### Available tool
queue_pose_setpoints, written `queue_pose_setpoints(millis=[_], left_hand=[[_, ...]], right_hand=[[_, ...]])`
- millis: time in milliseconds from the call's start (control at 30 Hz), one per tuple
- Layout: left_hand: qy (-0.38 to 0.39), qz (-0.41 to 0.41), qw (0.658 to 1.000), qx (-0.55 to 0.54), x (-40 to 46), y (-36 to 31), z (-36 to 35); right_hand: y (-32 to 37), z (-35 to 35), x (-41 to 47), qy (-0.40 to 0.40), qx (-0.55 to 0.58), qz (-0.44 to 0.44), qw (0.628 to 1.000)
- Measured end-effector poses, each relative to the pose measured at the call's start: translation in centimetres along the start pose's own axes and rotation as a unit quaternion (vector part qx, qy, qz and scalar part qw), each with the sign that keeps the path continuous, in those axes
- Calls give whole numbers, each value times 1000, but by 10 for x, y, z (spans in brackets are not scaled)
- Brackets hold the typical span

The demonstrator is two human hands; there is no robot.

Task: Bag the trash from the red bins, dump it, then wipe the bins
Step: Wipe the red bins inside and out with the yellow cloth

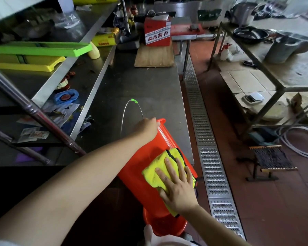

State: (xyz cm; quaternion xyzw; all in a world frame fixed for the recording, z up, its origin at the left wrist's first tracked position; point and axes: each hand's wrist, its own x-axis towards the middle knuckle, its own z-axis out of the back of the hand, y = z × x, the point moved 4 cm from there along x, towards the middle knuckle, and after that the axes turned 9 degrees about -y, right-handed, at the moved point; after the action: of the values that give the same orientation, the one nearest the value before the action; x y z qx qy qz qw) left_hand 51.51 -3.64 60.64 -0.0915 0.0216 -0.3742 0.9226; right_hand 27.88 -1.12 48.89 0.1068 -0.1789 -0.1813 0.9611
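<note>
Fingers (pixel 169 166) of the right hand (pixel 178 187) lie straight and spread, pressing a yellow cloth (pixel 155 172) flat on the red bin's (pixel 146 162) side — left hand (pixel 146 128) curls over its rim.

Steel table (pixel 142 86) carries the bin, which lies tipped on its side at the near right edge, mouth pointing away, base overhanging toward the person. Wire handle (pixel 126 110) with a green grip rests on the tabletop past the rim. Second red bin (pixel 160 226) sits below — partly hidden.
</note>
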Motion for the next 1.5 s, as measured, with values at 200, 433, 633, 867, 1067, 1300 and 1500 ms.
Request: queue_pose_setpoints(millis=[200, 433, 633, 867, 1067, 1300, 1500], left_hand=[[-80, -4, 991, -107, -14, 13, 20], [-17, 5, 955, -296, -2, 27, 26], [54, 21, 942, -329, -9, 49, 4], [31, -38, 971, -234, 1, 43, 21], [-25, -58, 966, -249, 2, 39, 19], [-36, -44, 960, -273, -13, 53, 10], [-15, 6, 961, -278, -33, 79, -2]], right_hand=[[3, 12, 29, -26, -41, 9, 999], [-5, 39, 117, -8, -70, 4, 997], [-1, 21, 131, 31, -91, 49, 994], [7, 4, 122, -17, -109, 75, 991], [-2, 7, 128, -14, -84, 77, 993], [-56, 32, 156, 12, 43, -12, 999], [-102, 23, 187, 63, 262, -222, 937]])
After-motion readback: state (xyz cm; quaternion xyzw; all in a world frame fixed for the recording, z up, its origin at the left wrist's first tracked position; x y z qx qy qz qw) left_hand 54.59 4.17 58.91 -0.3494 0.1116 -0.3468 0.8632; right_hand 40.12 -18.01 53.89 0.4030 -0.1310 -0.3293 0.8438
